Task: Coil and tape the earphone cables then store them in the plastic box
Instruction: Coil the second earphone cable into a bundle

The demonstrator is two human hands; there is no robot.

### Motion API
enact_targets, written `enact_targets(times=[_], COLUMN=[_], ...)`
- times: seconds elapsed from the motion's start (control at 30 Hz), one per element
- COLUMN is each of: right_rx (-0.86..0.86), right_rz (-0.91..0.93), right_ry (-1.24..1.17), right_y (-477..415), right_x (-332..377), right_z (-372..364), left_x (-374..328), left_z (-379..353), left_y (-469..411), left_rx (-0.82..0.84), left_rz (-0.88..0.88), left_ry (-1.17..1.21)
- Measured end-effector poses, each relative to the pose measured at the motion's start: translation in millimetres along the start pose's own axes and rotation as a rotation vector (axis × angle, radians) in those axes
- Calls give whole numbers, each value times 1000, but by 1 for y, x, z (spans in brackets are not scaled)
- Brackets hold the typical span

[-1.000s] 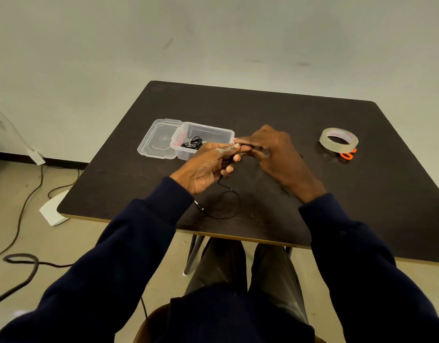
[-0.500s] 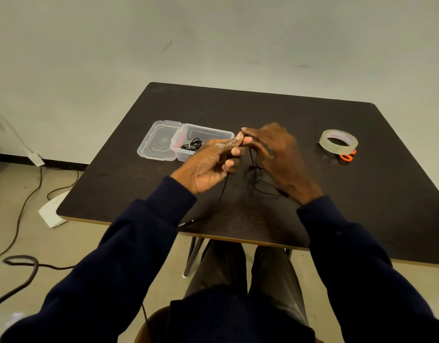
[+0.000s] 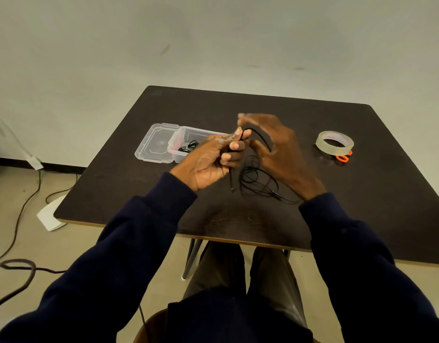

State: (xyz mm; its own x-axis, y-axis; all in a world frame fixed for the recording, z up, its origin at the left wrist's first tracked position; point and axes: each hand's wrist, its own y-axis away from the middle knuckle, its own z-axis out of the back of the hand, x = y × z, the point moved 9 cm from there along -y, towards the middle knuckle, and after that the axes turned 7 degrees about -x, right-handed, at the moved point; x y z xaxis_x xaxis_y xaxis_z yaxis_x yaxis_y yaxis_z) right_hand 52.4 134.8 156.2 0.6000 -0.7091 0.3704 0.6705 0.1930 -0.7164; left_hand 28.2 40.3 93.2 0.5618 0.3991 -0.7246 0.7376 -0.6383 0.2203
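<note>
1. Since half a second ago, the thin black earphone cable (image 3: 259,180) has gathered its slack into loose loops on the dark table (image 3: 374,194), and the right hand (image 3: 285,152) has risen.
2. From those loops one strand rises and arcs left to right between the hands, which are near each other.
3. The left hand (image 3: 211,162) is nearer the strand; its thumb and forefinger pinch it, and the other fingers curl round a hanging end.
4. The right hand's fingers are spread and blurred, so I cannot tell if they hold the arc.
5. The clear plastic box (image 3: 175,151) sits just beyond the left hand.
6. The clear tape roll (image 3: 323,144) lies well to the right.
</note>
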Motion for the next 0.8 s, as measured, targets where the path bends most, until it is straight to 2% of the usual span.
enact_targets(times=[0.07, 0.13, 0.27, 0.37, 0.53, 0.63, 0.8], right_rx=[-54, -54, -90, -117, -160, -89, 123], right_rz=[59, 22, -193, -354, -461, -496, -488], right_ry=[6, -38, -210, -246, -280, -376, -350], right_y=[-6, -11, -11, 0, 11, 19, 50], right_x=[6, 0, -19, -33, -45, -38, -17], right_z=[8, 13, 12, -1, -13, -25, -47], left_x=[0, 1, 3, 0, -5, -15, -41], left_z=[-4, -6, -12, -26, -35, -32, -28], left_y=[1, 4, 8, 9, 6, 1, -10], left_rx=[26, 46, 89, 147, 171, 124, 114], left_rz=[0, 0, -25, -46, -105, -183, -356], left_ry=[-10, -31, 2, 82, 147, 218, 294])
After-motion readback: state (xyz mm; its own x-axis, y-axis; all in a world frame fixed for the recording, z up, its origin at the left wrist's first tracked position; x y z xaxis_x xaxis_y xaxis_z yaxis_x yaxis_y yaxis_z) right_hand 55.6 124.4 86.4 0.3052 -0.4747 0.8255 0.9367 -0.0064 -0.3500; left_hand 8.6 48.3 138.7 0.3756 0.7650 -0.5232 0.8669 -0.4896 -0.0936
